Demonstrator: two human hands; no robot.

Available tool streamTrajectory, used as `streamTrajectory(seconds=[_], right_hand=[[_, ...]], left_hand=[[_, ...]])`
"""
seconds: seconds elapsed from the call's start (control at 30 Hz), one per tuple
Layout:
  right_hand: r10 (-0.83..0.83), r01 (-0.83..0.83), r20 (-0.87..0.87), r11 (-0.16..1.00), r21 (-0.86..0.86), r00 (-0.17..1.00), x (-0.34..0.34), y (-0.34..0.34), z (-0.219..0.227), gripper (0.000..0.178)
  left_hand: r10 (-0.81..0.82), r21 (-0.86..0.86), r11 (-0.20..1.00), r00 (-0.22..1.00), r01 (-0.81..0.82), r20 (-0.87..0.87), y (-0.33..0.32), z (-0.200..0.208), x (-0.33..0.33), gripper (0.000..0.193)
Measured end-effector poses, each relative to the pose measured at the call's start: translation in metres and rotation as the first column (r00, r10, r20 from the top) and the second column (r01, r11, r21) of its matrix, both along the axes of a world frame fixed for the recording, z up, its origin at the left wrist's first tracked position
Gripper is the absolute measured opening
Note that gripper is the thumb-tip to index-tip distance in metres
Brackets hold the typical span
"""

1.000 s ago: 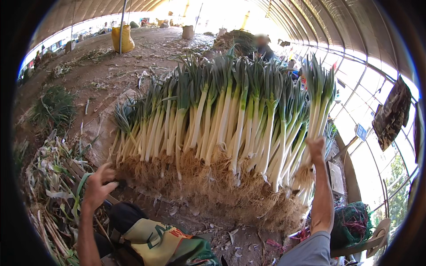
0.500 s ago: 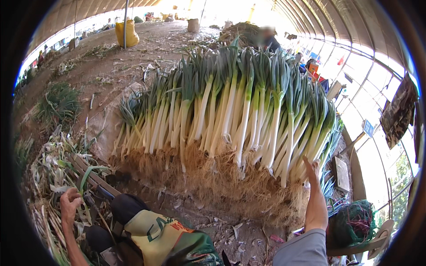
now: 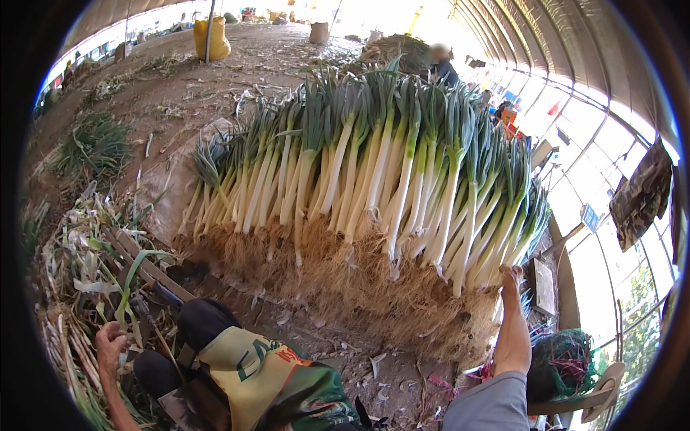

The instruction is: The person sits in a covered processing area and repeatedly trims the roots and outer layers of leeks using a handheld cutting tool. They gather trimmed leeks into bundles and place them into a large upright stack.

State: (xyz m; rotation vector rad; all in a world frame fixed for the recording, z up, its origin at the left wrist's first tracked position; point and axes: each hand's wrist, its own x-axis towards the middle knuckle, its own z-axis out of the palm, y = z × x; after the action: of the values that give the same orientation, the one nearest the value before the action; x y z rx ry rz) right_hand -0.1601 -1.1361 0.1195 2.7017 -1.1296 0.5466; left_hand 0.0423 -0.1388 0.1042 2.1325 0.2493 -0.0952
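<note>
A broad pile of leeks (image 3: 381, 169) lies ahead of me, green leaves to the far side and pale shafts toward me. Their tangled brown roots (image 3: 388, 309) hang along the near edge. At the pile's right end, my right hand (image 3: 512, 279) is closed against the lower shafts; its fingers appear wrapped on a leek, though they partly hide it. My left hand (image 3: 110, 343) hovers at the lower left beside the heap of stripped leaves (image 3: 79, 287). Its fingers are loosely bent and apart, with nothing visible in them.
A wooden bar (image 3: 154, 276) runs beside my left knee, under a patterned apron (image 3: 259, 370). A green net bundle (image 3: 564, 363) sits right of my right forearm. A yellow sack (image 3: 212, 39) stands far left by a pole. Another person (image 3: 444, 68) is behind the pile.
My right hand has gone from stretched fingers to closed at the right end of the leeks. My left hand has dropped slightly. The whole view has shifted a little.
</note>
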Motion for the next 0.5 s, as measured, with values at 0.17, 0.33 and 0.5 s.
streamTrajectory(seconds=[0.17, 0.33, 0.5], right_hand=[[-0.201, 0.205, 0.151, 0.979, -0.008, 0.968, -0.005, 0.013, 0.036, 0.023], [-0.144, 0.135, 0.121, 0.987, 0.086, 0.982, -0.031, 0.015, -0.022, 0.032], [0.014, -0.254, -0.705, 0.938, -0.236, 0.709, -0.175, -0.136, -0.016, 0.047]], left_hand=[[0.023, 0.047, 0.999, 1.000, -0.023, 0.019, 0.004, 0.003, -0.014, 0.050], [0.006, 0.105, 0.994, 0.999, -0.009, 0.032, 0.012, 0.013, -0.023, 0.057], [-0.124, -0.113, 0.986, 0.992, 0.122, -0.003, -0.013, -0.053, -0.001, 0.052]])
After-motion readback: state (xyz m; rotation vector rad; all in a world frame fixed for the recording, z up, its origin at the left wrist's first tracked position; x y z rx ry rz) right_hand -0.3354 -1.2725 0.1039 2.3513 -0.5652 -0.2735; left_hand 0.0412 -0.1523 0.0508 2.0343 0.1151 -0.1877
